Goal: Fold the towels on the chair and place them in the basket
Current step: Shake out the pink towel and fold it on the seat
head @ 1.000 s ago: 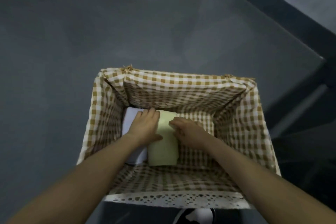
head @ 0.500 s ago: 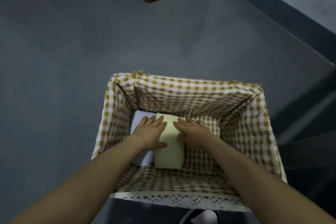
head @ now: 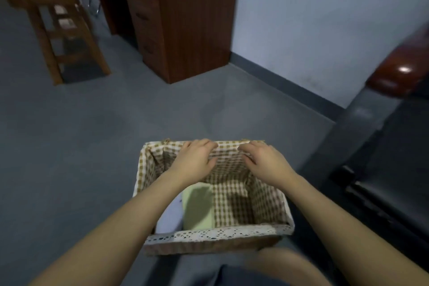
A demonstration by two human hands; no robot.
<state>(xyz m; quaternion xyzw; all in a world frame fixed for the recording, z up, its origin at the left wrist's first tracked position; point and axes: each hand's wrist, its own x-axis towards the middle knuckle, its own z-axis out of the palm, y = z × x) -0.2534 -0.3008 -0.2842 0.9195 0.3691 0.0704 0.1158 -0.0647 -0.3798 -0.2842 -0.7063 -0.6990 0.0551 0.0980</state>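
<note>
Beyond the basket (head: 267, 231) on the grey floor (head: 81, 141), a dark wooden cabinet (head: 185, 21) stands against the wall, with a wooden chair (head: 62, 30) off to the cabinet's left. Inside the gingham-lined basket, a folded pale green towel (head: 197, 209) lies flat against its left side, a folded white towel (head: 170, 216) tucked just left of it, partly under the forearm. Left hand (head: 193, 160) and right hand (head: 264, 160) hover at the basket's far rim, fingers loosely curled, holding nothing.
</note>
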